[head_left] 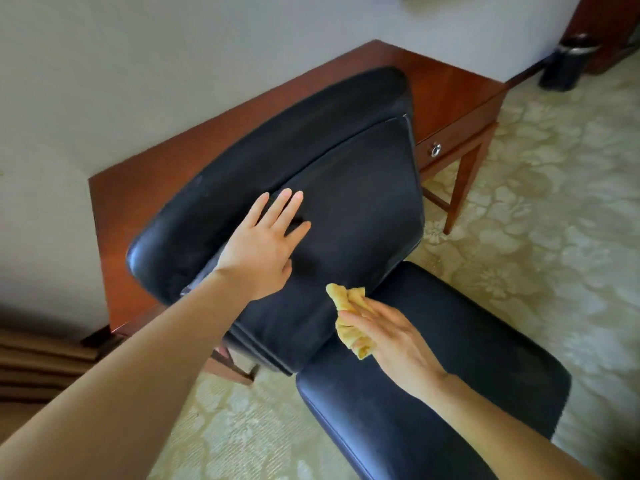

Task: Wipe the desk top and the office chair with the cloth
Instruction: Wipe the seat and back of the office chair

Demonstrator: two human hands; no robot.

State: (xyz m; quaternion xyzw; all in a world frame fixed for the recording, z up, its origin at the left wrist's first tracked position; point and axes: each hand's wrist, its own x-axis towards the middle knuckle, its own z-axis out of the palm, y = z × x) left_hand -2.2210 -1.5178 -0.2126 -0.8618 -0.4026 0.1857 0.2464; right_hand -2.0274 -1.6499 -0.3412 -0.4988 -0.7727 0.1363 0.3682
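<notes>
One black office chair (363,202) stands against one wooden desk (450,84). Left hand (263,240) lies flat on its backrest, fingers straight; at five o'clock from it, right hand (394,337) presses one yellow cloth (346,299) onto the chair with nearly straight fingers.

The left arm is stretched forward from the lower left. The left hand (263,244) is laid flat, palm down, on the chair back (346,188), with the fingers straight and slightly spread. The right hand (391,337) is held lower, its fingers laid nearly straight over the bunched cloth (344,297); its thumb is hidden.
</notes>
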